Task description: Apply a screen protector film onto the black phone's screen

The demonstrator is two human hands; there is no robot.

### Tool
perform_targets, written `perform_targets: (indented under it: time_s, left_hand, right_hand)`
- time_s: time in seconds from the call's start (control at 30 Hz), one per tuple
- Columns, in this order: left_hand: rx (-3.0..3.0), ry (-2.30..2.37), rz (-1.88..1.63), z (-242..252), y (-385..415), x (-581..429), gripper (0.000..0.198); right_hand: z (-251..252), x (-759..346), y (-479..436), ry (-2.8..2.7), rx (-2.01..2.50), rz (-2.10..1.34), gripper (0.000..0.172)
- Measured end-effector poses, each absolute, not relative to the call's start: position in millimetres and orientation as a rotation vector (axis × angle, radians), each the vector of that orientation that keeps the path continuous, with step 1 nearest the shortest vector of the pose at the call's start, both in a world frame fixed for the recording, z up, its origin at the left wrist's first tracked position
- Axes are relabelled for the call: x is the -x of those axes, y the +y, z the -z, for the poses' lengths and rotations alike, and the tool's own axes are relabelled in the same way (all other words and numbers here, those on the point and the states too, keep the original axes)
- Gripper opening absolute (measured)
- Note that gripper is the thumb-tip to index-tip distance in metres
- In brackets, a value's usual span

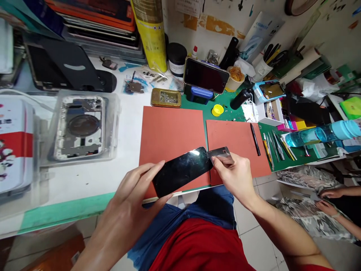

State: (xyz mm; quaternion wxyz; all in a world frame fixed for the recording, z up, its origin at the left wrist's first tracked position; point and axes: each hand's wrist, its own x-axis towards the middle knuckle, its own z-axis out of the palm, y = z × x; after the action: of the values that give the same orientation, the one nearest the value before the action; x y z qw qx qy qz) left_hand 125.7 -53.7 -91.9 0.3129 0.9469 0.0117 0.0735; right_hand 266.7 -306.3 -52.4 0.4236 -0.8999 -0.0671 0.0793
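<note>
A black smartphone (182,172) is tilted above the front edge of the left reddish-brown mat (170,131), its glossy screen facing up. My left hand (132,192) grips its left end, with fingers along the upper edge and the thumb at the lower one. At the phone's right end, my right hand (235,175) pinches a thin dark card (220,153) between thumb and fingers. The card's left edge meets the phone's right end; whether it sits in a seam there is too small to tell.
A second mat (234,137) bears a black pen (255,139), with tweezers and screwdrivers (278,145) beside it. Another phone (206,75) leans on a blue stand behind. A phone frame in a clear box (80,128) lies left. Another person's hands (329,199) show at far right.
</note>
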Motion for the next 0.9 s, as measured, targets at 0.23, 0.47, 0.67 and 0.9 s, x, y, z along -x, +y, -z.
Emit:
perform_targets:
  time_s: [0.23, 0.47, 0.67, 0.9]
  left_hand:
    - [-2.506, 0.057, -0.191, 86.9, -58.7, -125.6, 0.065]
    - [-2.506, 0.050, -0.214, 89.3, -59.4, -125.0, 0.066]
    - [-2.522, 0.029, -0.234, 88.9, -59.8, -124.5, 0.068]
    - [-2.524, 0.010, -0.246, 84.9, -61.8, -127.2, 0.067]
  right_hand:
    - [57.9, -282.3, -313.0, 0.133, 1.833, -0.522, 0.031]
    - [50.2, -279.0, -307.0, -0.149, 2.170, -0.340, 0.028]
    - [46.8, -282.6, -298.9, -0.363, 2.379, -0.205, 0.029]
    - [44.4, -291.2, -294.5, -0.389, 2.396, -0.239, 0.031]
